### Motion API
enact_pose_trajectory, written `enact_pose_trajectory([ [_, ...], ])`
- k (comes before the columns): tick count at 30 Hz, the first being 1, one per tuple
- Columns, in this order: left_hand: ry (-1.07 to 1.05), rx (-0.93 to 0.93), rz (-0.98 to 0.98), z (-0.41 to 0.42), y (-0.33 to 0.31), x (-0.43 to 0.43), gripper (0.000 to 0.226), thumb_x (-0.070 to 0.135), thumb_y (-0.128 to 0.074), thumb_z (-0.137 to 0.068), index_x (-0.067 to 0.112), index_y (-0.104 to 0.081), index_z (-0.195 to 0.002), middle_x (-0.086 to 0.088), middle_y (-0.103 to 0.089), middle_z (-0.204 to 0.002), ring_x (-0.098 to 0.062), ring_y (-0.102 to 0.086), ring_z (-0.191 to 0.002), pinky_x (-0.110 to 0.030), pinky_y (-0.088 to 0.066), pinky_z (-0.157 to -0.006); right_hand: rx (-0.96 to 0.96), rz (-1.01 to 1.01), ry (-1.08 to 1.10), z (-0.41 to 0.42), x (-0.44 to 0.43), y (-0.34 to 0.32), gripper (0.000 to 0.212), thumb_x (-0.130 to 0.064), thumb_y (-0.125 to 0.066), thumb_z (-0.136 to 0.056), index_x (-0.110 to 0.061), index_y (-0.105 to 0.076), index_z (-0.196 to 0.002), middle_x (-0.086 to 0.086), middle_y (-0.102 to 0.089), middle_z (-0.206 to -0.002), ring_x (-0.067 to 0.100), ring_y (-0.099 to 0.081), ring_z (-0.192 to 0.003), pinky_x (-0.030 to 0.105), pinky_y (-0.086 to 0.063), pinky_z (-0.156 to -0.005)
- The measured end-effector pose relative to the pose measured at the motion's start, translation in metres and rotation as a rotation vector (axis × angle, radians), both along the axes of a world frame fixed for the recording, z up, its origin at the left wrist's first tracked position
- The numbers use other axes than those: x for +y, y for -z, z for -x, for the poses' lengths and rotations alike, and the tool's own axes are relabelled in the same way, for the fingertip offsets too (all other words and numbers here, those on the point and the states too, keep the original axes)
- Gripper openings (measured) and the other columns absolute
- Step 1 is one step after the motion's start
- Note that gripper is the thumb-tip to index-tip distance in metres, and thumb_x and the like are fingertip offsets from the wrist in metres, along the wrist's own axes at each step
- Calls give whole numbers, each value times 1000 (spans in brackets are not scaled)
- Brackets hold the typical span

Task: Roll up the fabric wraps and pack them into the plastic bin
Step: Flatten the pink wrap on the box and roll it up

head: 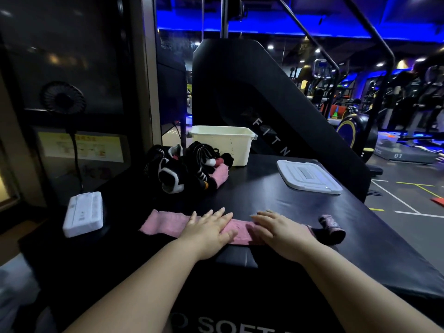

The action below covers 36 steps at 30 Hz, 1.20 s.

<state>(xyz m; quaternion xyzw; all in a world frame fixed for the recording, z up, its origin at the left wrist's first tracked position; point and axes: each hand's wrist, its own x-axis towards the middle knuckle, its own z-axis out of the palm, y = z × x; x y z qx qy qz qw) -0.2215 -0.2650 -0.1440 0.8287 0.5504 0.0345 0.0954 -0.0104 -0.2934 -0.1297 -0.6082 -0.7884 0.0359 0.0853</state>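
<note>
My left hand and right hand lie flat — fingers straight, gripping nothing — pressing the pink wrap smooth on the tabletop so it rolls tight for the bin.

one wide head-worn view looks forward and down from the near edge of the black worktop, close over both forearms, the bin far, gym machines beyond.

My black padded box carries bin; wrap pile just left of bin, lid right, pink wrap well in front.
</note>
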Motion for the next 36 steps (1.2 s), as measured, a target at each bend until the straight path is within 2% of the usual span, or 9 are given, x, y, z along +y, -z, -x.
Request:
enact_pose_trajectory([
  [2, -66, 26, -62, 8, -1, 1, 63, 60, -22, -99, 35, -9, -155, 10, 0, -164, -14, 2, -151, -50, 11, -119, -84, 83, 14, 2, 3, 8, 59, -60, -30, -98, -33, -30, -151, -9, -25, -160, 15, -13, -149, 38, -15, -121],
  [4, -188, 51, -71, 23, 0, 4, 67, 65, -20, -97, 34, -7, -156, 9, 1, -164, -17, 4, -151, -55, 11, -116, -142, 117, 25, 1, 4, 14, 83, -81, -10, -84, -36, -21, -153, -11, -18, -161, 15, -9, -150, 39, -12, -121],
  [6, -283, 49, -13, 38, 2, 7, 71, 69, -18, -95, 35, -7, -156, 10, 3, -164, -19, 6, -151, -58, 9, -115, -151, 102, 37, -1, 4, 15, 98, -88, 3, -72, -37, -17, -154, -12, -16, -162, 14, -8, -150, 39, -11, -122],
  [10, -288, 25, 25, 52, 6, 8, 72, 71, -17, -93, 36, -9, -155, 12, 3, -164, -18, 5, -151, -55, 7, -117, -160, 115, 49, 1, 4, 16, 86, -81, -4, -79, -39, -12, -154, -14, -11, -162, 12, -5, -150, 37, -10, -121],
  [13, -287, 29, 25, 51, 5, 8, 73, 73, -16, -92, 37, -9, -155, 13, 3, -163, -18, 6, -151, -56, 8, -117, -168, 130, 60, 1, 6, 16, 66, -67, -20, -95, -40, -10, -154, -14, -8, -163, 11, -3, -150, 37, -8, -121],
  [20, -303, 54, 112, 46, -4, 16, 74, 74, -15, -92, 37, -5, -155, 12, 3, -164, -19, 7, -151, -58, 7, -116, -136, 199, 62, 2, 10, 11, 63, -64, -26, -97, -40, -13, -154, -12, -9, -163, 12, -4, -150, 38, -7, -122],
  [25, -260, -41, -3, 28, -19, 31, 75, 69, -20, -94, 27, -14, -156, 5, -10, -164, -19, 1, -151, -50, 0, -120, 111, 129, 58, 12, 15, -17, 51, -47, -39, -101, -23, -43, -146, -1, -41, -152, 15, -35, -140, 22, -25, -108],
  [31, -249, -218, -179, 0, -24, 66, 59, 55, -29, -100, 19, -35, -147, 2, -28, -158, -20, -10, -150, -45, -13, -120, 337, 45, 166, 22, 53, -31, 36, -38, -43, -102, -12, -63, -116, 5, -68, -108, 24, -59, -102, 30, -43, -83],
  [36, -268, -289, -347, -19, -22, 104, 42, 46, -36, -100, 20, -52, -129, 5, -46, -141, -22, -28, -135, -40, -26, -108, 719, 102, 268, 33, 102, -30, 24, -33, -46, -101, -16, -63, -106, 7, -67, -104, 23, -61, -94, 42, -50, -91],
])
